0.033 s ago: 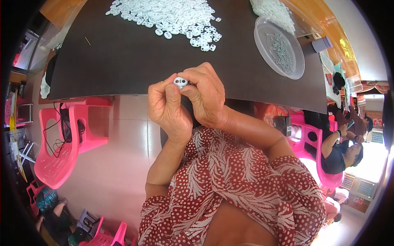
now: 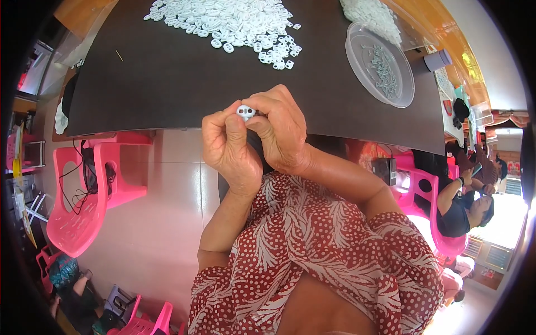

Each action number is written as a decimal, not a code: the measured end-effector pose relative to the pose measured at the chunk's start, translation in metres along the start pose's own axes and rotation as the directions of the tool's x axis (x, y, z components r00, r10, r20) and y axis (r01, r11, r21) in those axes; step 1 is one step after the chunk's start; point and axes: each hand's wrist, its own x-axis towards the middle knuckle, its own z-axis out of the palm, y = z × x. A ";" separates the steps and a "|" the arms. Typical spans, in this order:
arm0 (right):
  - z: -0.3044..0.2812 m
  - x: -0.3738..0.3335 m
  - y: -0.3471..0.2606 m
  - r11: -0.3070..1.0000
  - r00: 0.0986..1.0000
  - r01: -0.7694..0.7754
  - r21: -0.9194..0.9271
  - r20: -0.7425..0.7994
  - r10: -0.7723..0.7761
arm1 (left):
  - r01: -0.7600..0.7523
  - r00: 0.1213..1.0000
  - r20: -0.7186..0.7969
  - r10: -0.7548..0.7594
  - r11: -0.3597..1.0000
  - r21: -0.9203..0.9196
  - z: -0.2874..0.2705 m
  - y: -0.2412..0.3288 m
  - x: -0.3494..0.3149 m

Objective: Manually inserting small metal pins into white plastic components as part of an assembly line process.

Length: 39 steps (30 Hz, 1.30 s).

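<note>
White two-holed plastic piece (image 2: 245, 111) sits pinched between the fingertips of both hands, left hand (image 2: 229, 148) and right hand (image 2: 279, 131) equally close, just above the dark table's (image 2: 167, 84) near edge, long axis running left-right.

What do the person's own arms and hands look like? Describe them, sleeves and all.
Both hands, the left hand and the right hand, are bare: no gloves, and no rings, watch or bracelet that can be seen. The forearms are uncovered. The sleeves are short and loose, part of a dark red garment printed with white dots and white leaf shapes.
</note>
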 end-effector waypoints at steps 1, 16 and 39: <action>0.000 0.000 0.000 1.000 1.000 0.000 0.000 0.000 0.000 | -0.010 1.000 -0.005 0.011 1.000 0.008 0.000 -0.001 -0.001; -0.001 0.001 -0.002 0.996 0.996 0.085 -0.028 0.026 -0.084 | -0.049 0.998 -0.022 0.051 0.996 0.070 -0.001 -0.003 -0.004; 0.000 -0.002 -0.004 0.998 0.998 0.065 0.003 0.023 -0.065 | -0.045 0.999 -0.012 0.045 0.998 0.051 0.001 0.007 -0.009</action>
